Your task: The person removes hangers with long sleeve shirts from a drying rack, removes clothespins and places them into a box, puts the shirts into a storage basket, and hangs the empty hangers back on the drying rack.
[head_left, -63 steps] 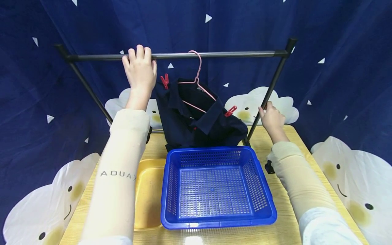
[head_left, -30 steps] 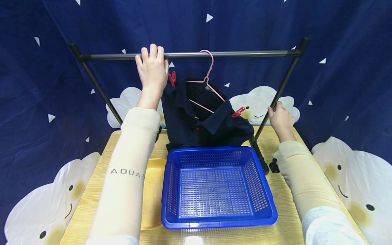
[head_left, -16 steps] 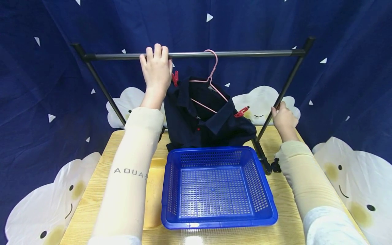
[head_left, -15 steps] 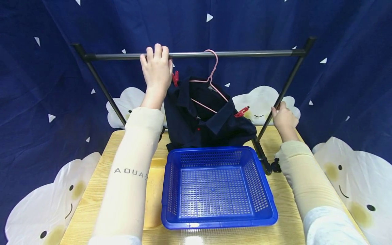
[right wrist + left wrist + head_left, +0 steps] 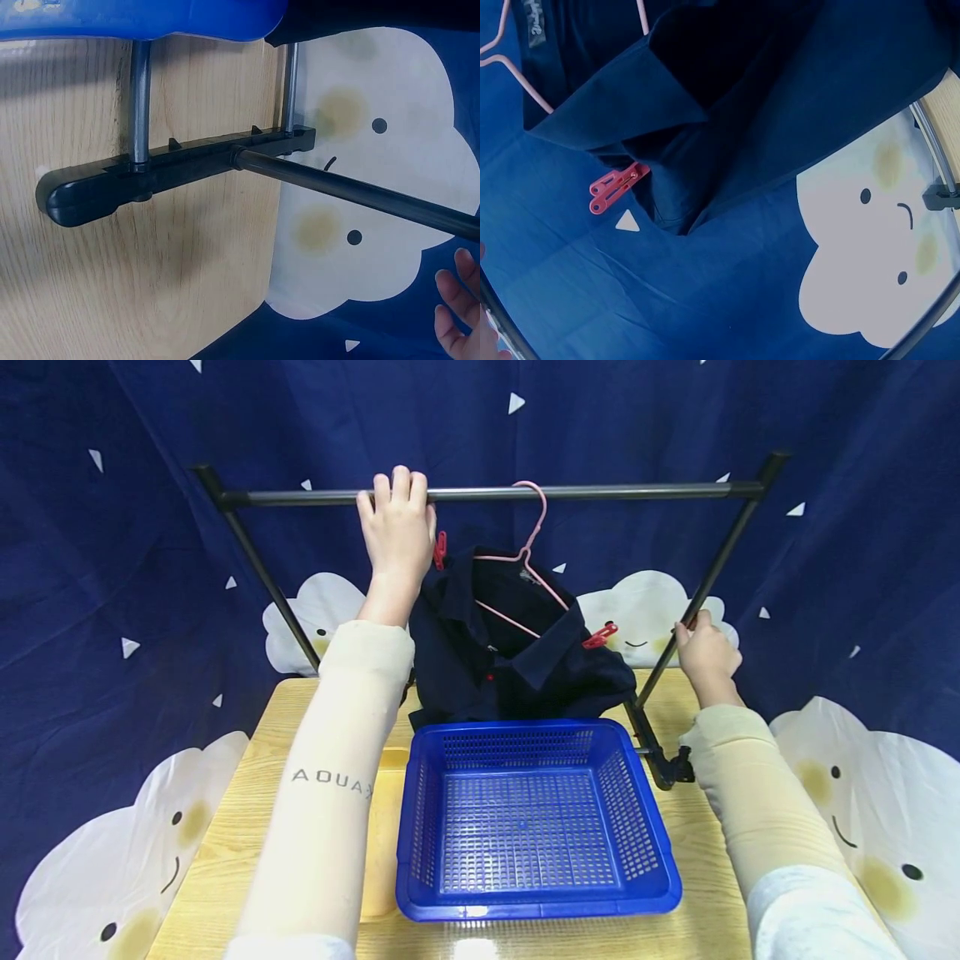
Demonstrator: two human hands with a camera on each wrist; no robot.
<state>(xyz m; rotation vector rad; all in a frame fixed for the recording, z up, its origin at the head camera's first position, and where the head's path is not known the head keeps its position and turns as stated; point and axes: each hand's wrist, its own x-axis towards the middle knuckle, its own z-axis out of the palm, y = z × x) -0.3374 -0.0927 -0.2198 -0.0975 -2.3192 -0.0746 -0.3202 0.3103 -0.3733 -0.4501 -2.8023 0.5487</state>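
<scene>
Towering above the wood-grain counter [image 5: 240,827], a black rack [image 5: 480,494] bears a dark navy shirt [image 5: 525,693]. In front of the shirt sits a blue basket [image 5: 538,912], beside a yellow tray [image 5: 386,835]. The left hand [image 5: 400,531] grasps the top bar [image 5: 637,492], fingers over it; the right hand [image 5: 708,653] grips the right upright [image 5: 721,560]. A pink hanger [image 5: 525,555] hooks over the bar; red clips [image 5: 600,636] pinch the shirt.

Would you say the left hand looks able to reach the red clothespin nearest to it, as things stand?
Probably yes: the left hand is close beside that red clothespin in the head view, with nothing apparent between them. It grips the rail, though, so it would likely have to let go first.
</scene>
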